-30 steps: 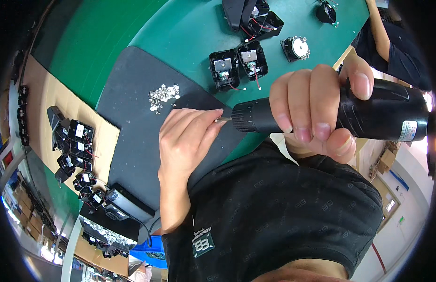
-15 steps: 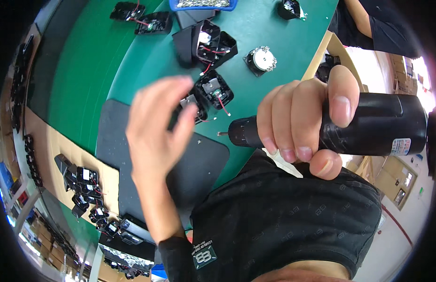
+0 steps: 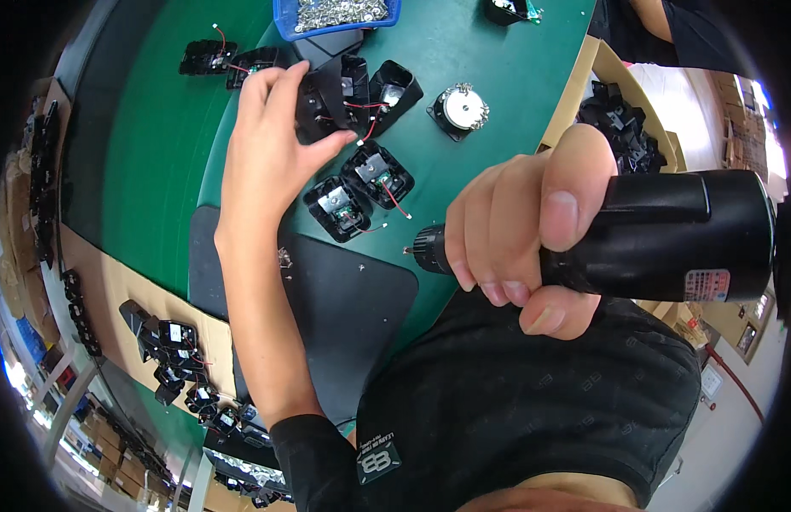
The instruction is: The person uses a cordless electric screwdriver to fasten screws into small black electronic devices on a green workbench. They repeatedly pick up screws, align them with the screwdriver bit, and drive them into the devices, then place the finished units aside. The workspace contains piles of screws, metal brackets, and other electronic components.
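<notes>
My right hand point(image 3: 532, 230) is closed around a black cordless screwdriver point(image 3: 660, 235), its bit pointing left with a small screw at the tip. My left hand point(image 3: 272, 128) curls around a black plastic housing point(image 3: 318, 102), fingers at its far left side and thumb at its near edge. Beside that stands another open housing point(image 3: 394, 90), with red wires between them. Nearer to me lie two open black housings, one on the right point(image 3: 378, 171) and one on the left point(image 3: 337, 207), each with a metal block, a small green board and a red wire lead.
A blue tray point(image 3: 280, 19) of screws stands at the far edge. A round magnet with screws stuck on it point(image 3: 463, 109) sits right of the housings. A black mat point(image 3: 353, 290) lies near me. A carton point(image 3: 583, 77) of black parts stands right; another person's arm point(image 3: 654, 19) shows beyond.
My left hand has moved away from me, from above the near housings to the farther one, and its fingers have gone around it. My right hand keeps holding the screwdriver.
</notes>
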The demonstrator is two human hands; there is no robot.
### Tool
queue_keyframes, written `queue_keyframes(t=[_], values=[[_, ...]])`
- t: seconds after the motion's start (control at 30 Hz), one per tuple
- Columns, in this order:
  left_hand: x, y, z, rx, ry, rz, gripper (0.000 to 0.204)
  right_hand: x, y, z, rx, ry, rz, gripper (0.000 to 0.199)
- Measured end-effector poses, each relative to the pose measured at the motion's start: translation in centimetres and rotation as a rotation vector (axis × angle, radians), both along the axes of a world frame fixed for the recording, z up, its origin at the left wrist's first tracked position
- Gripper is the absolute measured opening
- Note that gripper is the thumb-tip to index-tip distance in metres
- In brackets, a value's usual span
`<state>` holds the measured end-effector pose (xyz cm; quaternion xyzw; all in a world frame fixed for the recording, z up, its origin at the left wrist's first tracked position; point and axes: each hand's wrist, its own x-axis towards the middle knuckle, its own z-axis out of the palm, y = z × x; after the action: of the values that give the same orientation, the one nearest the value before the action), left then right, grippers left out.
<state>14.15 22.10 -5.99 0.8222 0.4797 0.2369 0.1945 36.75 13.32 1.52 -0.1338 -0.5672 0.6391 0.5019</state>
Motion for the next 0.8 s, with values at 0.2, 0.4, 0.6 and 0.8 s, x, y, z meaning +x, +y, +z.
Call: queue_keyframes(t=[0.2,0.4,0.6,0.8], values=[[-2.0,-2.0,0.1,-0.082,-0.063,0.087,0.073,-1.4,0.7,-1.3,-0.003,0.13,0.095,0.058],[-2.6,-2.6,0.6,-0.029,0.006,0.094,0.068,-1.9,0.6,-1.3,0.003,0.102,0.058,0.057],[-4.9,0.4,0.5,0.343,0.038,0.106,0.033,-2.2,0.6,-1.8,0.014,0.113,0.003,0.056],[-5.9,5.5,-0.1,0.305,0.298,-0.059,0.024,-2.7,0.3,-1.2,-0.019,0.121,-0.019,0.053]])
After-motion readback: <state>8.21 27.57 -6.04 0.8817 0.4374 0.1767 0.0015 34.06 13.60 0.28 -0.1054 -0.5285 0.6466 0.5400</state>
